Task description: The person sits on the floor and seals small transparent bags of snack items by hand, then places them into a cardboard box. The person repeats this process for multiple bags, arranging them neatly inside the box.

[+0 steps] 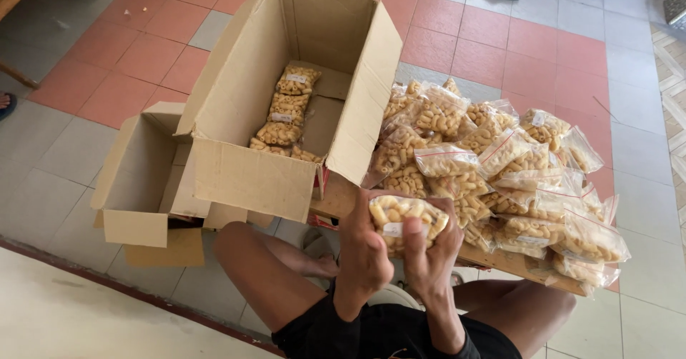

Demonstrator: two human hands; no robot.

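Clamping both the left hand (pixel 363 248) and right hand (pixel 429 255) around one clear plastic bag of yellow tube snacks (pixel 406 216) gives good control. Best kept level and laid flat beside the packed row in the large open cardboard box (pixel 243 180) up-left of the hands.

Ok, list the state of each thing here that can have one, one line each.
Large cardboard box: open, flaps up, a few snack bags inside.
Small cardboard box: open, looks empty.
Held bag: sealed, full, gripped by both hands.
Left hand: closed on held bag.
Right hand: closed on held bag.
Bag pile: sealed, heaped on wooden board.
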